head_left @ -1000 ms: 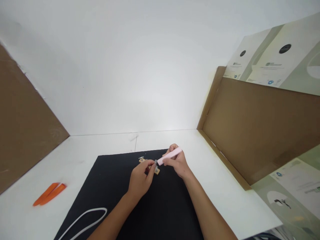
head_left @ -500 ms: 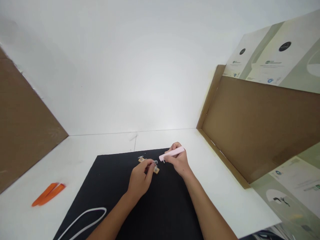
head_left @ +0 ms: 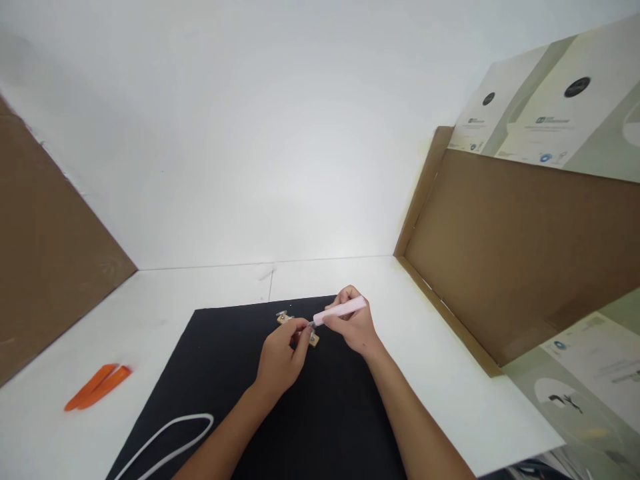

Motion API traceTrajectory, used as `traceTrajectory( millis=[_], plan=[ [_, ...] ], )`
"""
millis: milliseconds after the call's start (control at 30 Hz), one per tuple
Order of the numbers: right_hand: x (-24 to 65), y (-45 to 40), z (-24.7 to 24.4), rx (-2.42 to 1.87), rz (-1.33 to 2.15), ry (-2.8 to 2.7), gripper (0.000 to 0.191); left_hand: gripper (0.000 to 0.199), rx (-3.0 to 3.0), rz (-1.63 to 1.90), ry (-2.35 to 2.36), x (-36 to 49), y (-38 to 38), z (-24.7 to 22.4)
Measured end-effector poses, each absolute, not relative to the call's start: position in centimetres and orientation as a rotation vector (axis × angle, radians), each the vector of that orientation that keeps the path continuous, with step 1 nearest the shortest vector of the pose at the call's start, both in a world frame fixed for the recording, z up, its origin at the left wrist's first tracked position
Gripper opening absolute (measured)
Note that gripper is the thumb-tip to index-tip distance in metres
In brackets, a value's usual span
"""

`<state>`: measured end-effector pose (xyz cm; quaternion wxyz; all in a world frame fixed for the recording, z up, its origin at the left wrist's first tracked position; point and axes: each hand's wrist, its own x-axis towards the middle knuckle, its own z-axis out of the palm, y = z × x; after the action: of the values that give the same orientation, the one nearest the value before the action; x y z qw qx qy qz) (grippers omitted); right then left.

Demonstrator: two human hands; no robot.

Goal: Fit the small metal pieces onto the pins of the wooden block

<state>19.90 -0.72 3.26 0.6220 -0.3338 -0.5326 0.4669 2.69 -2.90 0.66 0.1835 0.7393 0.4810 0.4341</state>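
Note:
Over the black mat [head_left: 225,373], my left hand [head_left: 283,353] pinches a small grey metal piece [head_left: 311,325] between thumb and fingertips. Beneath those fingertips lies a small wooden block with metal fittings [head_left: 313,340], partly hidden by the hand. My right hand [head_left: 353,323] is closed around a slim pale pink stick-shaped tool [head_left: 345,308]. The tool's left end meets the metal piece at the left fingertips; whether it touches cannot be made out. A bit of wood with metal hardware [head_left: 283,318] shows just beyond the left hand.
A white cord loop [head_left: 193,418] lies at the mat's front left. Orange strips [head_left: 97,388] rest on the white table [head_left: 165,320] to the left. Cardboard panels stand at the left [head_left: 50,253] and right [head_left: 520,247], with a white wall [head_left: 260,133] behind.
My right hand has moved slightly left, bringing the pink tool's end to the metal piece at my left fingertips. The left hand has stayed almost in place.

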Motion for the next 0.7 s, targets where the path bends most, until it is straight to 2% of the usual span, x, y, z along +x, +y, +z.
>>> traceTrajectory(
  millis=[167, 700],
  plan=[
    [20.01, -0.42, 2.89, -0.795, 1.020, -1.239, 0.036, 0.019, 2.089, 1.218, 1.360, 2.77, -2.92, 0.62],
    [20.32, -0.23, 2.88, -0.731, 1.151, -1.191, 0.040, 0.018, 2.104, 1.219, 1.365, 2.70, -2.75, 0.14]
  ],
)
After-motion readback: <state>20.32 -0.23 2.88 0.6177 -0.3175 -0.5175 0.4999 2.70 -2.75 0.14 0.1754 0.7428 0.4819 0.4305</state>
